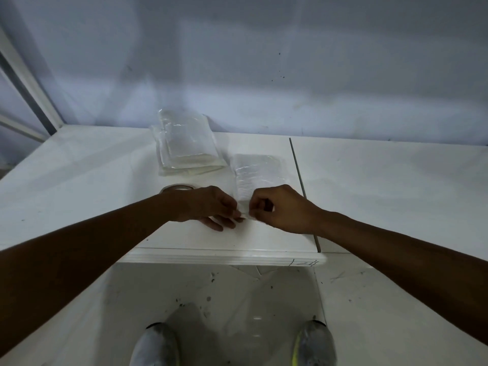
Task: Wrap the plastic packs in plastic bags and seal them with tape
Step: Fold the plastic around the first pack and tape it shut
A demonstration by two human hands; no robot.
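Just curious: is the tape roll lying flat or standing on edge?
Lying flat: the tape roll shows its round face upward on the table, partly hidden behind the left hand.

White tabletop (92,180), clear pack (257,171), milky-white pack stack (188,147) toward its far edge, grey shoes (314,344) with yellow-green trim

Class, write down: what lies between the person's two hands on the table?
The near end of the clear plastic bag lies there, pinched by the left hand and the right hand, as the head view shows.
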